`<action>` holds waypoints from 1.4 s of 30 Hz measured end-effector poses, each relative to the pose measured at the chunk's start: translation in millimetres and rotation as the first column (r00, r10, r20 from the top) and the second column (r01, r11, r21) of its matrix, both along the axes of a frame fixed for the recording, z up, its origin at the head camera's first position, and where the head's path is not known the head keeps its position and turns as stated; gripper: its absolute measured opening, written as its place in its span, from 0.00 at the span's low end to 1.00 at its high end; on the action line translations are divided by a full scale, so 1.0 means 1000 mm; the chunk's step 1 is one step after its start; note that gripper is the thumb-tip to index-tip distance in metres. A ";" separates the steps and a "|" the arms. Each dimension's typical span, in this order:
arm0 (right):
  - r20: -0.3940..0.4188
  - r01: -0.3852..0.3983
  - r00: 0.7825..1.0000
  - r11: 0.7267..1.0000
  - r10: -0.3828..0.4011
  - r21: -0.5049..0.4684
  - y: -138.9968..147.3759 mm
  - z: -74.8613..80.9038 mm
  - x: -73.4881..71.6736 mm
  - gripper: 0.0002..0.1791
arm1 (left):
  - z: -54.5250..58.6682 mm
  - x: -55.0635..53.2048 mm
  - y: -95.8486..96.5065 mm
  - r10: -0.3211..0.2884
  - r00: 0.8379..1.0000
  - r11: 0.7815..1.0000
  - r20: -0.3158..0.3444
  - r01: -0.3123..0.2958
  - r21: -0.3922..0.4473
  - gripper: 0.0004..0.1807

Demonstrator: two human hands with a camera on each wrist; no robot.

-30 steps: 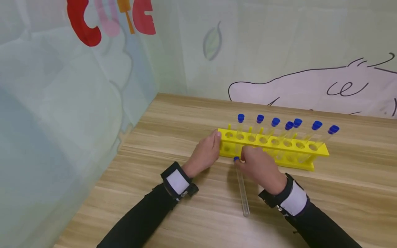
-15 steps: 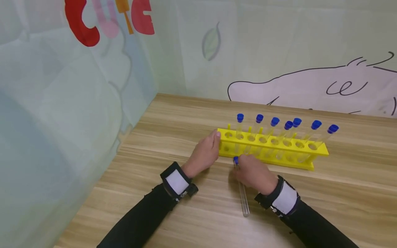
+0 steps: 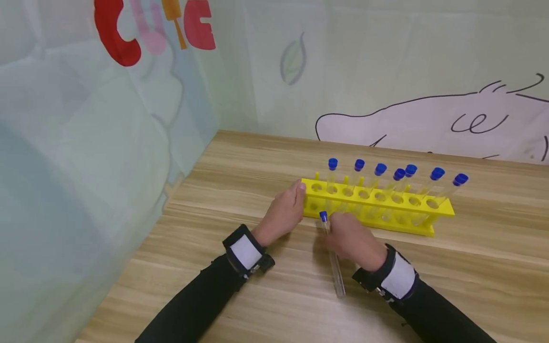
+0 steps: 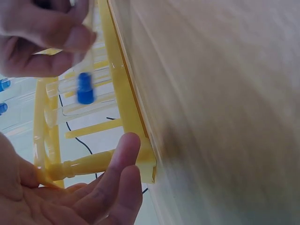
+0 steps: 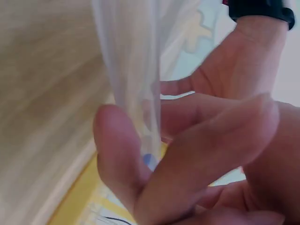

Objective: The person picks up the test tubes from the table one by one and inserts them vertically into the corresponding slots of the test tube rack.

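A yellow test tube rack (image 3: pixel 444 207) stands on the table, and my left hand (image 3: pixel 282 209) holds its left end. In the left wrist view, the fingers (image 4: pixel 123 154) of that hand lie along the end post of the rack. My right hand (image 3: pixel 355 242) pinches a clear test tube (image 3: pixel 337 274) near its blue cap (image 3: pixel 323 216), in front of the rack. The cap end is tipped up, with the lower end close over the table. In the right wrist view, the tube (image 5: pixel 131 56) passes between thumb and fingers.
Several blue-capped tubes (image 3: pixel 333 166) stand in the rack, most of them leaning right. The leftmost hole (image 3: pixel 316 187) has no tube in it. A printed cloth wall (image 3: pixel 266 85) rises behind and at the left of the wooden table (image 3: pixel 206 190).
My right hand has shifted left and down along the tube and now pinches it below the cap. The tube's cap end has lifted slightly. My left hand stays at the rack.
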State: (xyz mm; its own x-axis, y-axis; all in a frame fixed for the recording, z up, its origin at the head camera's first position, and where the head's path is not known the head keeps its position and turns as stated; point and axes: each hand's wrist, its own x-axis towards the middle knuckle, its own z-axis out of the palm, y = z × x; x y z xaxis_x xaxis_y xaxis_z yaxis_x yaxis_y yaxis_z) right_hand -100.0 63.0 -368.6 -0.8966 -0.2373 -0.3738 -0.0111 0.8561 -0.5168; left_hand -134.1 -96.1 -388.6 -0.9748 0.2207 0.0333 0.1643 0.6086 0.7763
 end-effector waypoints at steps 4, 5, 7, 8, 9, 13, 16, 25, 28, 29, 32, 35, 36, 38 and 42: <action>-0.050 0.004 0.999 1.000 -0.003 0.004 0.002 0.013 0.002 0.14 | 0.001 0.001 0.001 -0.002 1.000 1.000 0.011 0.002 0.013 0.22; -0.069 0.004 0.998 1.000 -0.004 0.003 0.002 0.016 0.003 0.16 | 0.001 0.001 0.001 -0.003 1.000 1.000 0.015 0.002 0.017 0.22; -0.131 -0.002 0.991 1.000 0.000 -0.013 0.003 0.022 0.004 0.17 | 0.001 0.001 0.002 -0.002 1.000 1.000 0.022 0.002 0.022 0.22; -0.166 -0.005 0.986 1.000 0.001 -0.027 0.004 0.025 0.005 0.17 | 0.001 0.001 0.001 -0.001 1.000 1.000 0.022 0.001 0.025 0.22; -0.197 -0.011 0.980 0.999 0.001 -0.047 0.004 0.027 0.006 0.16 | 0.001 0.001 0.001 0.002 1.000 1.000 0.021 -0.002 0.023 0.22; -0.274 -0.027 0.962 0.992 -0.009 -0.127 0.003 0.035 0.009 0.14 | 0.001 0.001 0.000 0.009 1.000 1.000 0.013 -0.009 0.017 0.22; -0.333 -0.033 0.943 0.983 -0.030 -0.181 0.002 0.040 0.010 0.14 | 0.001 0.001 -0.001 0.008 1.000 1.000 0.009 -0.008 0.013 0.22; -0.629 -0.093 0.763 0.937 -0.150 -0.337 -0.007 0.055 0.010 0.16 | 0.002 0.003 -0.002 -0.012 0.999 1.000 -0.046 0.013 0.014 0.22; -0.681 -0.110 0.709 0.926 -0.181 -0.361 -0.012 0.057 0.008 0.19 | 0.001 0.003 -0.002 -0.017 0.998 1.000 -0.056 0.018 0.006 0.21; -0.697 -0.115 0.692 0.923 -0.191 -0.366 -0.014 0.057 0.006 0.20 | 0.001 0.003 -0.003 -0.019 0.998 1.000 -0.057 0.020 0.008 0.21; -0.733 -0.123 0.645 0.917 -0.217 -0.380 -0.018 0.055 0.003 0.21 | 0.000 0.003 -0.003 -0.017 0.998 1.000 -0.059 0.018 0.014 0.21; -0.758 -0.141 0.606 0.906 -0.241 -0.400 -0.021 0.053 0.000 0.21 | 0.000 0.004 -0.003 -0.017 0.998 1.000 -0.066 0.018 0.022 0.21; -0.768 -0.151 0.592 0.901 -0.246 -0.406 -0.022 0.053 0.000 0.21 | 0.000 0.005 -0.003 -0.020 0.998 0.999 -0.067 0.022 0.026 0.21; -0.785 -0.173 0.564 0.892 -0.257 -0.417 -0.023 0.052 -0.001 0.20 | 0.001 0.006 -0.003 -0.019 0.998 0.999 -0.067 0.021 0.029 0.21; -0.809 -0.193 0.522 0.887 -0.270 -0.420 -0.024 0.051 -0.003 0.18 | 0.003 0.006 -0.003 -0.015 0.998 0.999 -0.067 0.017 0.029 0.21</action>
